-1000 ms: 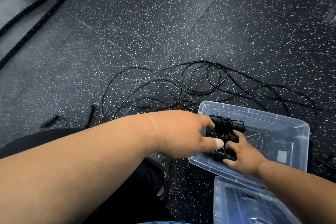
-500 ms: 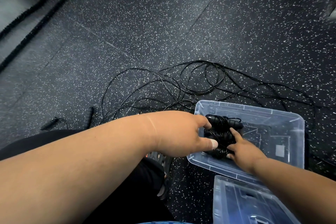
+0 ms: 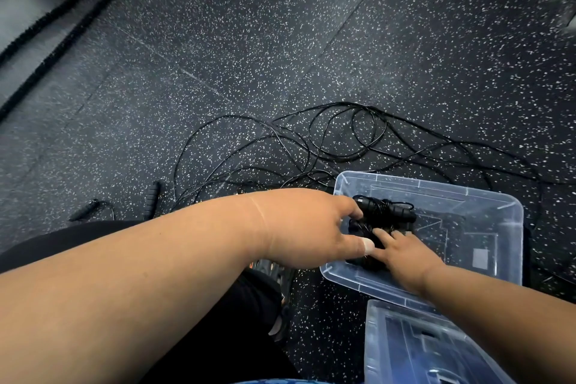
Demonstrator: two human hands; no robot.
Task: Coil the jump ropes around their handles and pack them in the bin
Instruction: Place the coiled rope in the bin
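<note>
Packing is the step in hand: both hands are down in the clear bin, settling wound jump ropes at its left end. The left hand curls thumb and forefinger around the bundle; the right hand presses on it with fairly straight fingers. Beyond the bin, loose ropes sprawl on the floor, so the next move probably calls for letting go and gathering one to coil.

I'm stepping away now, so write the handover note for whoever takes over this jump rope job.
Left hand: fingers on the coiled jump ropes in the clear bin.
Right hand: straight fingers pressing the same bundle.
Done: those coiled ropes sit at the bin's left end.
Left: loose ropes tangled on the floor, handles lying left of them; coil, pack. Lid lies beside the bin.
</note>
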